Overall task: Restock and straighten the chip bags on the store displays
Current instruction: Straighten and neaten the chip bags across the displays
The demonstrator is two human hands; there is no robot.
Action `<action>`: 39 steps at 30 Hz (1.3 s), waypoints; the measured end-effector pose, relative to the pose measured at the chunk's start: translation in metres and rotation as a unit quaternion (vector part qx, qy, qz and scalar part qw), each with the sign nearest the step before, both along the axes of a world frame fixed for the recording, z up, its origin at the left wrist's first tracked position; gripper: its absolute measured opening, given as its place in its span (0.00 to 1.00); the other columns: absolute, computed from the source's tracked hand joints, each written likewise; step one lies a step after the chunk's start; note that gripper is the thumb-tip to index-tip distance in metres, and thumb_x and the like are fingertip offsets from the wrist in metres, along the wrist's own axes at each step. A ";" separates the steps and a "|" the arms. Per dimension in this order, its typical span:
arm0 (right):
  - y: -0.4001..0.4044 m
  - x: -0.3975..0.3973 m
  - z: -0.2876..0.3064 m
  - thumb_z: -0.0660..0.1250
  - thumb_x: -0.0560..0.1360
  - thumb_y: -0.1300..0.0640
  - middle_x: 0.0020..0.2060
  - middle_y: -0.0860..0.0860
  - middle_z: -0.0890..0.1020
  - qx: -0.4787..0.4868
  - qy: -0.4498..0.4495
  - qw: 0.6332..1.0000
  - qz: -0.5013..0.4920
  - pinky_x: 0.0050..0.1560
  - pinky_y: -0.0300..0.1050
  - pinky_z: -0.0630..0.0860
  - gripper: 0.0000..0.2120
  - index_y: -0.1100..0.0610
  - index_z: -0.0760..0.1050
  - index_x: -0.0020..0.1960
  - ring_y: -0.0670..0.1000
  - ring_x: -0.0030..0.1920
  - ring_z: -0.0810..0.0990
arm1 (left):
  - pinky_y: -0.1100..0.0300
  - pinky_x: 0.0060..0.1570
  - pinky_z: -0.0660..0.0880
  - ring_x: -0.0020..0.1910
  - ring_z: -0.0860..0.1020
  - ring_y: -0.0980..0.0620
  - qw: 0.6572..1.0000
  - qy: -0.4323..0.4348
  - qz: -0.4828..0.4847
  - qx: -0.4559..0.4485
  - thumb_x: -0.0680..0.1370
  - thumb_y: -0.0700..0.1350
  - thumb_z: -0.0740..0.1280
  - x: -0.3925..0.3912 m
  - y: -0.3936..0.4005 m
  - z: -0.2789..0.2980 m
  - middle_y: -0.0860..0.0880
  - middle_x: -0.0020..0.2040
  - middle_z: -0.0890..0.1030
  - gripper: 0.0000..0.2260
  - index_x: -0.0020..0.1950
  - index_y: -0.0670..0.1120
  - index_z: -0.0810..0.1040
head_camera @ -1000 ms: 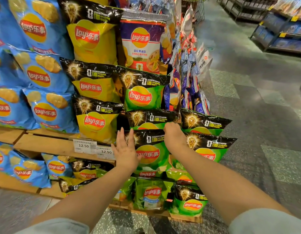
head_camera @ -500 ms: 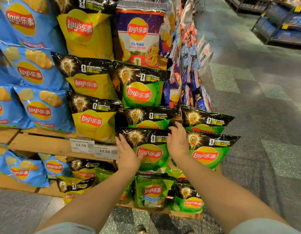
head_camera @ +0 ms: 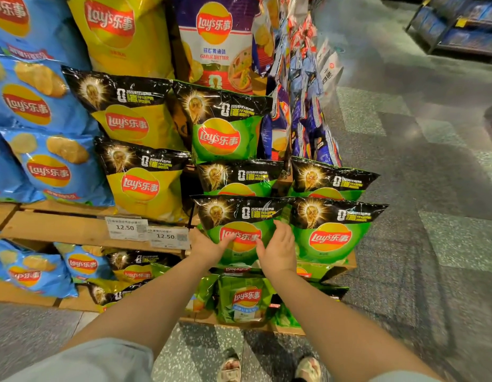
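Here both hands [head_camera: 209, 245] [head_camera: 278, 250] rest loosely spread on a green bag [head_camera: 239, 216]; wooden shelf [head_camera: 60, 230], speckled floor [head_camera: 432, 161].

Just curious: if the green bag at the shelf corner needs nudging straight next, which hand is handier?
The right hand: it sits at the seam beside the corner green Lay's bag. The left hand is across the front green bag, farther away.

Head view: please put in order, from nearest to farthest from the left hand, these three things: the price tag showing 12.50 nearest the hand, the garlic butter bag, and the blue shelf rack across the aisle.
Measured from the left hand:
1. Price tag, just to the left of the hand, on the wooden shelf edge.
2. Garlic butter bag, high up, above the green bags.
3. Blue shelf rack, across the aisle at the top right.
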State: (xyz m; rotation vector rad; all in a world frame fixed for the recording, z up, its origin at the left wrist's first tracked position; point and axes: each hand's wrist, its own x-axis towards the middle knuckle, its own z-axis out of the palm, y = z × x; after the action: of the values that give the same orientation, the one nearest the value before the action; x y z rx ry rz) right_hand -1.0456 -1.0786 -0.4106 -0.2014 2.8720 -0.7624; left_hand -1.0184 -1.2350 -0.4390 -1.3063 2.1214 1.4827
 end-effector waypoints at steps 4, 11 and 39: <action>0.002 -0.003 -0.002 0.68 0.75 0.50 0.71 0.55 0.65 -0.071 -0.099 0.991 -0.060 0.68 0.48 0.66 0.38 0.58 0.50 0.76 0.55 0.71 0.65 | 0.39 0.43 0.79 0.64 0.71 0.34 0.999 -0.030 0.000 0.033 0.69 0.61 0.72 -0.001 0.003 0.002 0.41 0.72 0.63 0.46 0.76 0.48 0.48; 0.008 0.000 -0.029 0.73 0.71 0.54 0.69 0.55 0.70 -0.090 -0.236 0.967 -0.047 0.66 0.53 0.70 0.45 0.55 0.46 0.76 0.57 0.68 0.70 | 0.36 0.48 0.77 0.68 0.66 0.35 0.996 -0.040 -0.005 0.084 0.69 0.66 0.69 0.008 0.006 0.008 0.46 0.77 0.53 0.50 0.76 0.57 0.35; -0.003 -0.017 -0.025 0.71 0.73 0.56 0.69 0.55 0.68 -0.189 -0.261 0.944 -0.075 0.67 0.53 0.69 0.44 0.53 0.44 0.77 0.56 0.68 0.69 | 0.32 0.56 0.72 0.69 0.66 0.36 0.991 -0.028 0.043 0.121 0.71 0.61 0.70 -0.005 0.014 0.019 0.42 0.72 0.63 0.40 0.74 0.52 0.52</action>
State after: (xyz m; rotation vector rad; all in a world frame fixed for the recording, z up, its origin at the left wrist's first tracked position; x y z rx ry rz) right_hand -1.0625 -1.0819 -0.4352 0.1574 2.2410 -1.1860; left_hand -1.0238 -1.2214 -0.4201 -1.3448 1.8052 1.6561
